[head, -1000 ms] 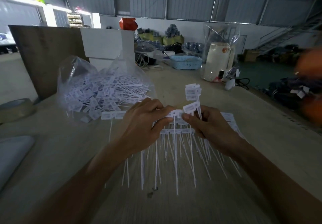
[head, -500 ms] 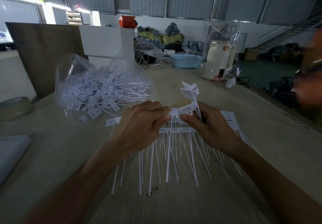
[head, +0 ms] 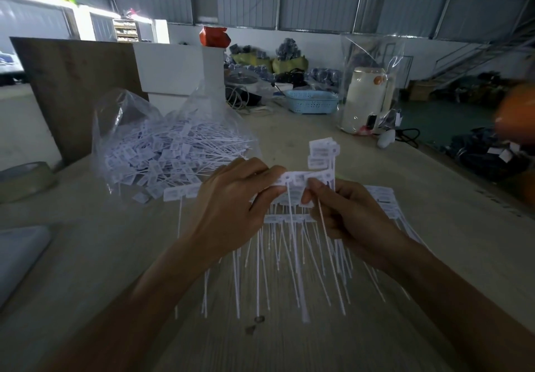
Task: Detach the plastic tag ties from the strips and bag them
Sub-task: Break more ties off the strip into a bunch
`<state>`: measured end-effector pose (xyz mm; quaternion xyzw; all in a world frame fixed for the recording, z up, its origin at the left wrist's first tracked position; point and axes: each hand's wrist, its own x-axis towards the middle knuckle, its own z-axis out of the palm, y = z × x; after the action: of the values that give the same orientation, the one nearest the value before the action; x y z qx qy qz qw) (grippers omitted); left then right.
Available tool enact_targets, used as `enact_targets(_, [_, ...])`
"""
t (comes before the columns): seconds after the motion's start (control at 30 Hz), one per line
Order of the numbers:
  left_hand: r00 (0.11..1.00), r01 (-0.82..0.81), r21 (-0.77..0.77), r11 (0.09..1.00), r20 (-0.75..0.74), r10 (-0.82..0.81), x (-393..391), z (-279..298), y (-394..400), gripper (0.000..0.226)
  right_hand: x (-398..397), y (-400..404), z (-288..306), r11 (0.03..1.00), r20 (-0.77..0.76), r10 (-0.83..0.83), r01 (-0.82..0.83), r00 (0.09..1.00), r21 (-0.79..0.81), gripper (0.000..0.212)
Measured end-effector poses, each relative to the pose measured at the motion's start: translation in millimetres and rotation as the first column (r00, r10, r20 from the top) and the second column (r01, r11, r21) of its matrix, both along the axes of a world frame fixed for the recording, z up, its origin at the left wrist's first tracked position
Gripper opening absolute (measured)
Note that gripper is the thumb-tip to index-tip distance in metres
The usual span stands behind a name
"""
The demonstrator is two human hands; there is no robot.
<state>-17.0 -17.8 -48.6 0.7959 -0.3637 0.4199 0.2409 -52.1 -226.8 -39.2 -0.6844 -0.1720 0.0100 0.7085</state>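
A: Status on my feed?

B: Two hands up, both pinching one strip of tag ties [head: 298, 179] just above the desk [head: 434, 256]. Left hand [head: 231, 206] has thumb and fingers curled on the strip's left end. Right hand [head: 347, 212] pinches the right part, with one tie tail running down past its fingers.

A: Count on the strips?

B: One in the hands. A short stack of tag heads [head: 321, 151] stands up at its right end; I can't count them cleanly. More strips lie flat on the desk under the hands [head: 289, 219], tails fanned toward me. Overlapping, so I can't tell the exact number.

A: Bag?

B: One clear plastic bag [head: 139, 128], left and beyond the hands, lying on the desk with its mouth toward the strips. Loose ties [head: 173, 154] are piled inside, far too many to count. One strip piece [head: 179, 192] lies just outside the mouth, beside my left hand.

A: Other stuff?

B: One tape roll [head: 26, 177] far left, one blue basket [head: 311, 102] and one cream jug [head: 366, 99] at the back.
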Motion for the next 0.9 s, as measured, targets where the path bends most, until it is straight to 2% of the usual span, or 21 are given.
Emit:
enact_targets(0.07, [1.000, 0.006, -0.002, 1.000, 0.003, -0.006, -1, 1, 0, 0.027, -1, 0, 0, 0.999, 0.068, -0.043, 0.044, 0.997, -0.021, 0.031])
enact_targets(0.13, [1.000, 0.016, -0.007, 1.000, 0.000, -0.016, -4, 3, -1, 0.026, -4, 0, 1, 0.979, 0.225, -0.110, 0.145, 0.968, -0.143, 0.031])
enact_targets(0.2, [0.998, 0.043, -0.016, 0.999, -0.038, -0.044, -7, 5, -1, 0.025, -6, -1, 3, 0.916, 0.422, -0.147, 0.284, 0.895, -0.283, 0.029])
enact_targets(0.27, [0.990, 0.087, -0.036, 0.996, -0.105, -0.090, -8, 6, -2, 0.024, -6, -1, 5, 0.876, 0.528, -0.151, 0.361, 0.836, -0.321, 0.024])
enact_targets(0.47, [0.931, 0.212, -0.189, 0.959, -0.258, -0.257, -5, 6, -4, 0.022, -7, -3, 8, 0.856, 0.605, -0.152, 0.410, 0.781, -0.314, 0.019])
enact_targets(0.6, [0.825, 0.279, -0.332, 0.901, -0.397, -0.401, -5, 7, -4, 0.014, -5, -6, 9, 0.828, 0.691, -0.105, 0.448, 0.715, -0.337, 0.017])
enact_targets(0.67, [0.770, 0.276, -0.404, 0.872, -0.450, -0.452, -4, 7, -3, 0.018, -3, -8, 7, 0.804, 0.722, -0.099, 0.483, 0.685, -0.348, 0.023])
enact_targets(0.8, [0.565, 0.280, -0.603, 0.747, -0.525, -0.636, -8, 11, -3, 0.020, 2, -16, 3, 0.739, 0.814, -0.041, 0.565, 0.580, -0.366, 0.024])
enact_targets(0.83, [0.548, 0.275, -0.633, 0.723, -0.515, -0.659, -8, 13, -2, 0.024, 4, -19, 3, 0.732, 0.813, -0.051, 0.575, 0.580, -0.364, 0.024])
enact_targets(0.9, [0.568, 0.286, -0.641, 0.712, -0.484, -0.665, -10, 17, 2, 0.026, 5, -24, 5, 0.752, 0.778, -0.132, 0.573, 0.614, -0.324, 0.026])
